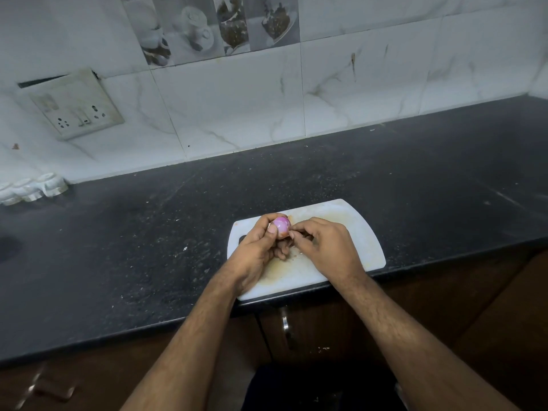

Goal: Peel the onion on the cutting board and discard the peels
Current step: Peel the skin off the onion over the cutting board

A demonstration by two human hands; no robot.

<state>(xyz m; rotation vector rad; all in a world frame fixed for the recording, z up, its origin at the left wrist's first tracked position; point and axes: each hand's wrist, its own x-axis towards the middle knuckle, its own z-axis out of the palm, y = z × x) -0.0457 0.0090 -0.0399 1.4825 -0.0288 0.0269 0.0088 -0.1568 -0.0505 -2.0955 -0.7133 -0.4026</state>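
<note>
A small purple onion (281, 224) is held just above the white cutting board (353, 229). My left hand (257, 250) wraps around it from the left, thumb on its front. My right hand (323, 244) comes in from the right, its fingertips pinched at the onion's right side, on what looks like a bit of skin. The onion's top shows shiny and pink; its lower half is hidden by my fingers. A few small peel scraps lie on the stained board under my hands.
The board lies at the front edge of a black stone counter (148, 247). White ribbed containers (35, 188) stand at the far left by the tiled wall. A socket plate (77, 105) hangs on the wall. Wooden cabinet doors (326, 330) are below the counter.
</note>
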